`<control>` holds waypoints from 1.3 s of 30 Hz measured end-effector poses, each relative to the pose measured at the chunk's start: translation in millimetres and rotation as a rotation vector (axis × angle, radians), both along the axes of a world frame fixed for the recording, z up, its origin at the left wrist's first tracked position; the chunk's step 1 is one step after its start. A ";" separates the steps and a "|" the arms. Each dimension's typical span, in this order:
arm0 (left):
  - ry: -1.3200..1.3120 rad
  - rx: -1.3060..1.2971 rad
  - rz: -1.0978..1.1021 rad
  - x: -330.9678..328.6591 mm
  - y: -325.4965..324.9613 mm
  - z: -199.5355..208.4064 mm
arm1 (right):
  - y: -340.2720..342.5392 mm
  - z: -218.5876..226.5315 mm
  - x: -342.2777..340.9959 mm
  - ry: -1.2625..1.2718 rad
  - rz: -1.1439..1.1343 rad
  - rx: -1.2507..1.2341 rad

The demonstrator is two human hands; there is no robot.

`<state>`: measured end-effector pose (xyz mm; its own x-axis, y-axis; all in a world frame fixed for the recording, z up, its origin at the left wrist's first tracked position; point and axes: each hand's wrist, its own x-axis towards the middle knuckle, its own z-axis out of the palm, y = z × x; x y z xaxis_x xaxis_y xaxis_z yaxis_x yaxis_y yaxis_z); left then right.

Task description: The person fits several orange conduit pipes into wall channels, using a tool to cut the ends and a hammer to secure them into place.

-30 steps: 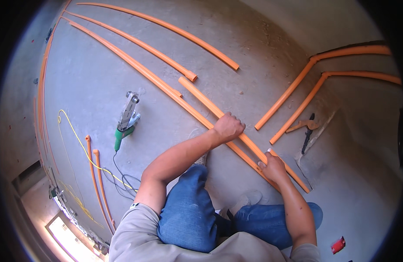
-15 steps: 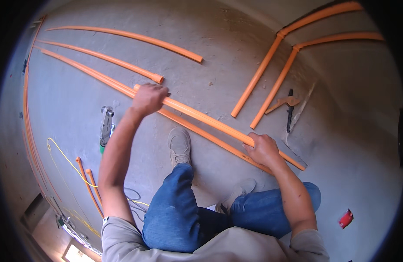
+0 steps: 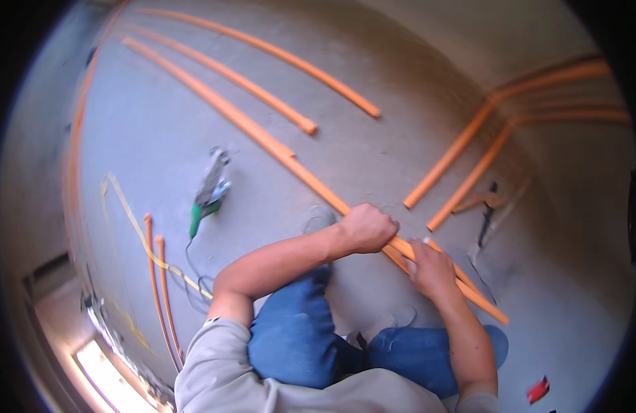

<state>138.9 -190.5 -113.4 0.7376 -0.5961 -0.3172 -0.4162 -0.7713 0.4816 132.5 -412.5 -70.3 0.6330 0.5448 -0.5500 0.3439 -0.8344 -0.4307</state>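
Note:
My left hand (image 3: 369, 228) is wrapped round an orange pipe (image 3: 325, 192) that runs slantwise from upper left to lower right. Close beside it, my right hand (image 3: 431, 268) is closed over the orange pipe too, nearer its lower right end. A small white bit (image 3: 426, 240) shows at my right fingertips; its kind is too small to tell. More orange pipe lies alongside under my hands, and a pipe end (image 3: 493, 313) sticks out past my right hand. Where one length stops and the other begins is partly hidden by my hands.
Two orange pipes (image 3: 263, 47) (image 3: 249, 86) lie at the far left. Two bent pipes (image 3: 445, 158) run up the right wall. A green-handled power tool (image 3: 209, 189) with a cord lies left, near short pipes (image 3: 164, 289). A pipe cutter-like tool (image 3: 488, 201) lies right; a red object (image 3: 538, 390) lies lower right.
My left hand has moved right and nearer along the pipe, close to my right hand. My right hand has shifted slightly nearer. The whole view has turned, shifting the floor things rightward.

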 end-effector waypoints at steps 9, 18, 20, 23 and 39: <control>-0.070 -0.045 0.258 -69.5 69.7 18.3 | 57.4 29.0 0.0 0.208 0.165 0.040; 0.034 0.444 1.087 -149.6 254.5 56.6 | 52.1 21.3 43.2 0.043 0.018 -0.057; 0.028 0.541 1.175 -180.3 295.3 75.2 | 51.8 15.0 53.2 -0.018 -0.037 0.056; 0.224 0.706 1.332 -236.0 354.0 67.0 | 52.8 0.2 69.4 -0.083 -0.124 0.148; 0.553 0.716 1.204 -291.6 451.2 -44.0 | 76.1 -51.8 117.6 -0.188 -0.266 -0.124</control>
<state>-152.7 260.8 -157.4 0.3529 0.6583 -0.6649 0.7221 -0.6435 -0.2539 250.1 -336.5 -122.1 0.8405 0.2832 -0.4618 0.1709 -0.9476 -0.2700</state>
